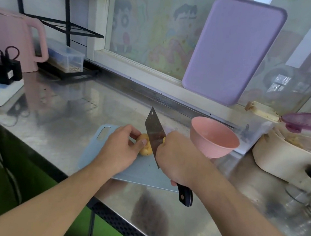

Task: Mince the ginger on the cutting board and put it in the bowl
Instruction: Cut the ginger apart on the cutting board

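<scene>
While my left hand [120, 148] pinches the whole ginger [145, 149] on the cutting board [140, 172], fingers curled round it, my right hand [173, 159] grips the cleaver [153, 135]; I slice thinly, keeping fingertips tucked back.

Both forearms come in bare to the wrists, no sleeves reaching them. The left hand [122, 149] and right hand [173, 159] wear no gloves, rings, or watch.

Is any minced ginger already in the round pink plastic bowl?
No: the pink bowl shows a bare inside, and the yellow ginger piece is whole on the pale blue cutting board.
</scene>
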